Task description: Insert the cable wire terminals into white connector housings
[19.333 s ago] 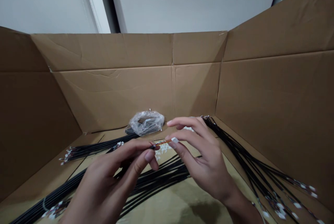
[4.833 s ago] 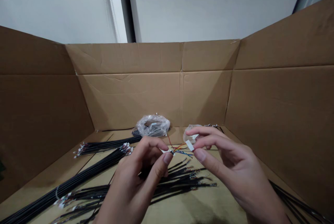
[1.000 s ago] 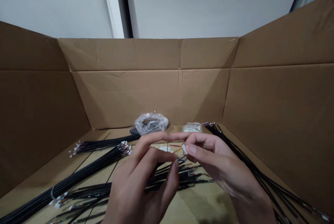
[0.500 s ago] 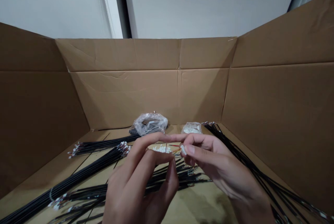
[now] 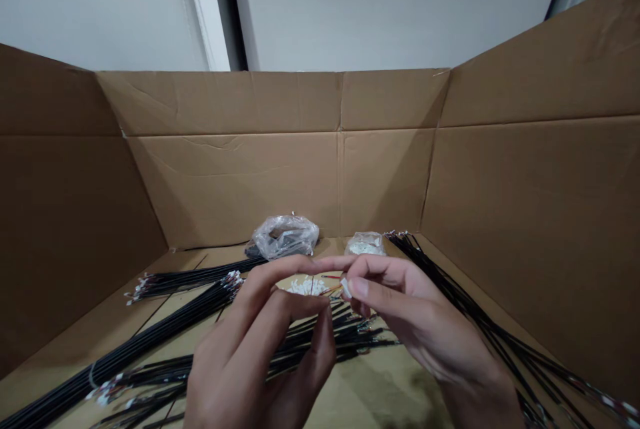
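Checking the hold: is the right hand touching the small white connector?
Touching. The head view shows the small white connector pinched between thumb and forefinger of the right hand, with no gap visible.

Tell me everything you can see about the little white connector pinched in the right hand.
The white connector is a tiny block, plastic by its look, pinched between thumb and forefinger of the right hand, above the floor of the cardboard box. Only one pale end shows, facing the left hand. Thin red and orange wires reach toward that end; whether they are seated in it is too small to tell. The two forefinger tips meet just above it.
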Tool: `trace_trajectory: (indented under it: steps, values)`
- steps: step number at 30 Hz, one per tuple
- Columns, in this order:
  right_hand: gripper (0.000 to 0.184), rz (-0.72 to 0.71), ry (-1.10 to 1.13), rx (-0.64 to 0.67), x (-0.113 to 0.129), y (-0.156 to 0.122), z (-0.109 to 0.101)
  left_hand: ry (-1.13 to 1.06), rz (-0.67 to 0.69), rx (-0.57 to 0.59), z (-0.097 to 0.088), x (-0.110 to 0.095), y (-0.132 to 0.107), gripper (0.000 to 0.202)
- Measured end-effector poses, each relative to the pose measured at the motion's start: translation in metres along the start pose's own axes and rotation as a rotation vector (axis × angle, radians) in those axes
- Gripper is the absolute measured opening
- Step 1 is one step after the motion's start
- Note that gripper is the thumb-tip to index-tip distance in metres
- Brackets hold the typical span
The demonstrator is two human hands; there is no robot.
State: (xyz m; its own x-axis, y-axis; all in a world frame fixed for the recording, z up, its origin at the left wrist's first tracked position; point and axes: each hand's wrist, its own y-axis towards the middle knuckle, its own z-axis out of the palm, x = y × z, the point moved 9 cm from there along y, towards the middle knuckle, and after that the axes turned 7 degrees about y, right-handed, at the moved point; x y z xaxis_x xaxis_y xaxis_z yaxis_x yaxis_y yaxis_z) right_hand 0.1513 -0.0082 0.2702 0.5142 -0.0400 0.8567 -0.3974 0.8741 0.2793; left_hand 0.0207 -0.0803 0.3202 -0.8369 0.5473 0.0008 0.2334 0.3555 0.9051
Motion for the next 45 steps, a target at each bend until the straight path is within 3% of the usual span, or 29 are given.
trace_trajectory:
  steps: [20, 27, 45]
  values:
    - [0.012, -0.01, -0.051, 0.012, 0.003, 0.0, 0.001, -0.023, 0.052, -0.002, -0.002, -0.001, -0.001, 0.015]
    - [0.024, -0.017, -0.071, 0.012, 0.005, -0.002, 0.004, -0.01, 0.094, 0.02, -0.002, -0.002, -0.001, 0.016]
    - [0.025, -0.055, -0.257, -0.04, 0.011, -0.01, 0.004, 0.001, 0.091, -0.003, -0.007, 0.0, -0.005, 0.018]
